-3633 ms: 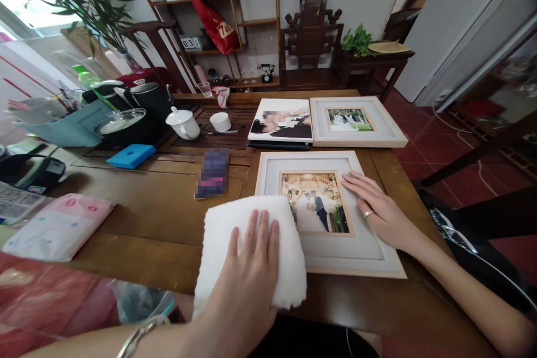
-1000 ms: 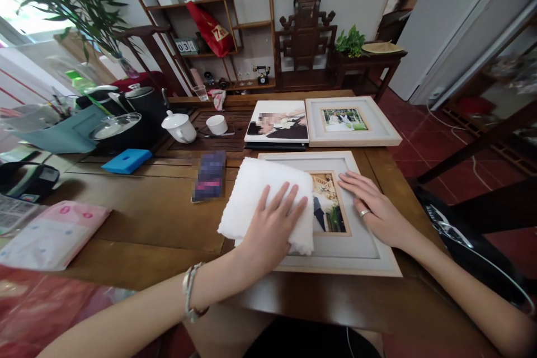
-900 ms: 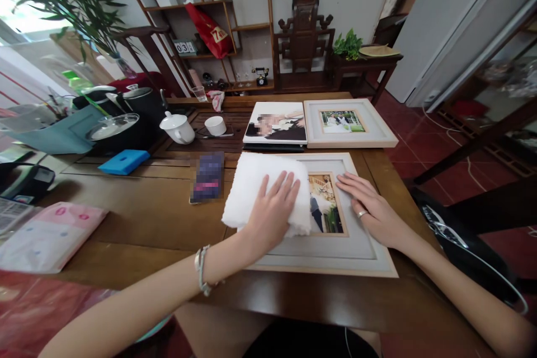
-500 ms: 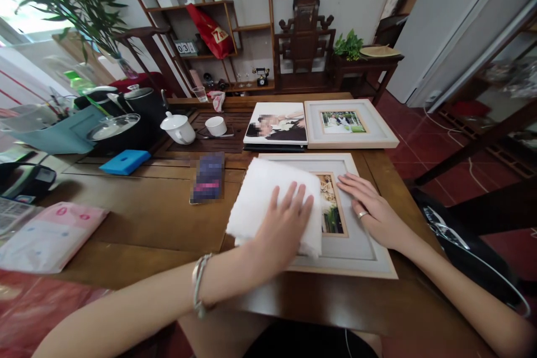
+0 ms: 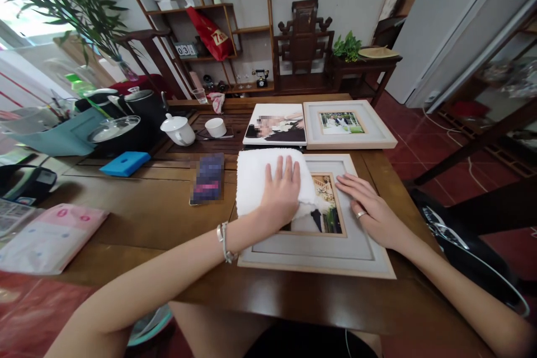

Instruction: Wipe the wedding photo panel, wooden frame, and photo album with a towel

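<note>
A large pale wooden picture frame (image 5: pixel 369 260) with a wedding photo lies flat on the brown wooden table (image 5: pixel 146 218) in front of me. My left hand (image 5: pixel 282 193) presses flat, fingers stretched, on a folded white towel (image 5: pixel 255 179) that covers the frame's upper left part. Resting flat on the frame's right side, fingers extended, is my right hand (image 5: pixel 373 212), with a ring on one finger.
Behind lie a second framed photo (image 5: pixel 377 134) and a photo album (image 5: pixel 277 126). A dark phone-like item (image 5: pixel 208 178), a blue sponge (image 5: pixel 125 163), teapot (image 5: pixel 178 128), cup (image 5: pixel 215 126), pots and a pink packet (image 5: pixel 50 238) fill the left side. A black bag (image 5: pixel 461 246) sits right.
My left hand slid the towel from the frame's near left corner up and across the glass, ending at its upper left. The right hand stayed in place.
</note>
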The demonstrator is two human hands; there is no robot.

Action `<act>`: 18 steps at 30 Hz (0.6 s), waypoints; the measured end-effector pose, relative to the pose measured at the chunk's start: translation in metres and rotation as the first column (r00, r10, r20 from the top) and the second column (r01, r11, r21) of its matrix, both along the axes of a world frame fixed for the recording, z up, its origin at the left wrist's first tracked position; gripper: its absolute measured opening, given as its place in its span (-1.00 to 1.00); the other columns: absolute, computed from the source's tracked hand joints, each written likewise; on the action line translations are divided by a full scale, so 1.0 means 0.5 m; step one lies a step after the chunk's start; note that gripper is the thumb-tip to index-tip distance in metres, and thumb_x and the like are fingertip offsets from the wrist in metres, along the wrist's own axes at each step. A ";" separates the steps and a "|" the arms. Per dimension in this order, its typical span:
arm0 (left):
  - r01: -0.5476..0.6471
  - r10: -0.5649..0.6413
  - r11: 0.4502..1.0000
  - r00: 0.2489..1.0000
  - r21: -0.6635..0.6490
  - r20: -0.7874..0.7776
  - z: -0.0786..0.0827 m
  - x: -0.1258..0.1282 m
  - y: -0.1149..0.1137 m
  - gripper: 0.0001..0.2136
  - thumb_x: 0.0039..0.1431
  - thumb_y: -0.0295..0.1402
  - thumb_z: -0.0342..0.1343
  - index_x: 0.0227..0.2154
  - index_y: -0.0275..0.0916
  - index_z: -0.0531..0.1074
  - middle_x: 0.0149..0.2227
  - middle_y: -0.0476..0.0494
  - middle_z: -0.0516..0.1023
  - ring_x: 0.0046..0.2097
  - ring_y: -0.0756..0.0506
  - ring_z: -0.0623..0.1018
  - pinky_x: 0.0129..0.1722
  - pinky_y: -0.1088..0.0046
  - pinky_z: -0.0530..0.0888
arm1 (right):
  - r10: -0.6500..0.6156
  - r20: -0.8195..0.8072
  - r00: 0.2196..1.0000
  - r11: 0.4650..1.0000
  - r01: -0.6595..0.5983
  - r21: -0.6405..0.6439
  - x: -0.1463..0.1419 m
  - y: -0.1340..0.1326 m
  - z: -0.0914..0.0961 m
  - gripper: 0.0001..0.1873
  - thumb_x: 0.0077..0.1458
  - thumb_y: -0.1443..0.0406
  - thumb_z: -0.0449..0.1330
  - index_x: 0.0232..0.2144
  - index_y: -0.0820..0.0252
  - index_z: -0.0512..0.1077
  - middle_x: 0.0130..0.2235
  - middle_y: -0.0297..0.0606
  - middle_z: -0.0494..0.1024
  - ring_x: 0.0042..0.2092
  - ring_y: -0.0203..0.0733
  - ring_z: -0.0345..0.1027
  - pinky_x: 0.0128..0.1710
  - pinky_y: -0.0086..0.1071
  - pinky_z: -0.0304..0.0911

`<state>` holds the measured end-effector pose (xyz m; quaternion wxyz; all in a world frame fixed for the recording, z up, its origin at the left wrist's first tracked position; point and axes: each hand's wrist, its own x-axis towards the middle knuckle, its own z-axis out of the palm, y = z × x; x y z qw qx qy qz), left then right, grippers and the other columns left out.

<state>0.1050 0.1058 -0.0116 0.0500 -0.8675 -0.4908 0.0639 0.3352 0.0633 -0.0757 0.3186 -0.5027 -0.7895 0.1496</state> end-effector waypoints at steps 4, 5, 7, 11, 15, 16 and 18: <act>0.101 -0.098 0.993 0.995 -0.064 0.036 0.006 0.010 0.001 -0.27 0.13 -0.49 0.10 0.33 -0.55 -0.05 0.37 -0.62 -0.16 0.38 -0.48 -0.15 0.29 -0.17 -0.01 | 0.002 0.012 1.000 1.000 -0.002 0.002 0.002 0.000 -0.001 -0.47 0.23 0.40 -0.06 0.21 -0.01 0.27 0.27 -0.22 0.31 0.36 0.00 0.01 0.31 0.19 0.03; 0.147 -0.145 0.986 0.989 -0.075 0.034 0.009 0.011 -0.017 -0.27 0.12 -0.46 0.11 0.32 -0.54 -0.04 0.37 -0.62 -0.15 0.38 -0.48 -0.14 0.29 -0.18 -0.02 | -0.002 0.012 1.000 1.000 0.002 0.000 0.002 0.000 -0.001 -0.47 0.23 0.39 -0.06 0.21 -0.02 0.27 0.27 -0.23 0.31 0.36 0.00 0.01 0.31 0.19 0.02; 0.238 -0.237 0.963 0.971 -0.127 0.022 0.020 0.010 -0.070 -0.26 0.13 -0.37 0.13 0.32 -0.53 -0.02 0.37 -0.61 -0.12 0.38 -0.49 -0.11 0.28 -0.20 0.02 | -0.007 0.010 1.000 1.000 0.007 -0.006 0.001 0.000 -0.001 -0.47 0.23 0.39 -0.06 0.21 -0.03 0.28 0.27 -0.24 0.31 0.36 0.00 0.02 0.32 0.19 0.01; 0.422 -0.428 0.873 0.903 -0.244 0.033 0.048 -0.005 -0.187 -0.31 0.19 -0.25 0.05 0.30 -0.53 0.05 0.35 -0.58 0.00 0.35 -0.51 0.03 0.23 -0.18 0.20 | -0.008 0.006 1.000 1.000 0.008 -0.008 -0.001 0.001 0.000 -0.47 0.23 0.38 -0.06 0.21 -0.04 0.28 0.27 -0.25 0.31 0.35 0.00 0.02 0.31 0.19 0.02; 0.428 -0.430 0.896 0.903 -0.121 0.011 0.046 -0.013 -0.223 -0.38 0.25 -0.29 -0.04 0.30 -0.53 0.08 0.32 -0.56 0.08 0.32 -0.47 0.13 0.20 -0.13 0.29 | -0.017 0.015 1.000 1.000 0.017 -0.009 -0.003 0.000 0.001 -0.48 0.23 0.39 -0.07 0.19 -0.04 0.29 0.27 -0.24 0.32 0.35 -0.02 0.02 0.32 0.18 0.02; 0.385 -0.388 0.919 0.922 -0.079 -0.018 0.039 -0.010 -0.212 -0.40 0.25 -0.32 -0.05 0.30 -0.53 0.08 0.32 -0.56 0.07 0.32 -0.47 0.13 0.20 -0.14 0.29 | -0.017 0.017 1.000 1.000 0.017 -0.012 -0.003 0.000 0.001 -0.49 0.23 0.39 -0.07 0.19 -0.02 0.29 0.27 -0.23 0.32 0.35 -0.02 0.02 0.32 0.17 0.02; 0.251 -0.250 0.968 0.965 -0.003 -0.079 0.021 0.002 -0.171 -0.41 0.24 -0.38 -0.04 0.31 -0.52 0.07 0.32 -0.57 0.05 0.32 -0.50 0.12 0.18 -0.20 0.28 | -0.017 0.018 1.000 1.000 0.017 -0.013 -0.002 0.000 0.000 -0.49 0.23 0.40 -0.07 0.19 0.01 0.29 0.26 -0.20 0.32 0.35 -0.02 0.02 0.32 0.17 0.02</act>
